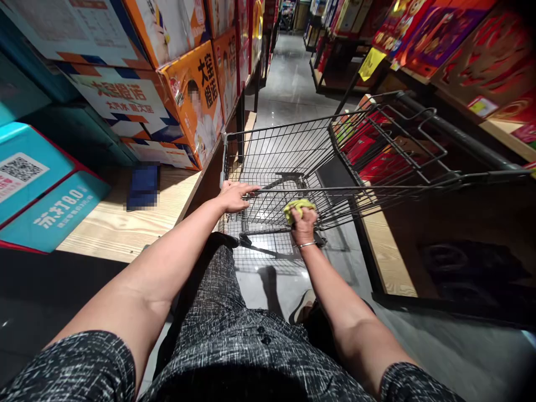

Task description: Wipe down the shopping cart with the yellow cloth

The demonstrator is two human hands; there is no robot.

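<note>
A grey wire shopping cart (293, 151) stands in the aisle in front of me, its basket empty. My left hand (235, 196) lies over the cart's near rim at the left corner, fingers curled on the top wire. My right hand (304, 223) is closed around a crumpled yellow cloth (298, 207) and presses it against the cart's near wire wall, lower than the left hand. A thin bracelet circles my right wrist.
On the left, a wooden shelf (125, 223) carries stacked orange-and-white cartons (196, 100) and teal boxes (46, 195). Red gift boxes (439, 39) fill the shelves on the right, above a low wooden ledge (385, 251). The grey tiled aisle (288, 84) runs ahead.
</note>
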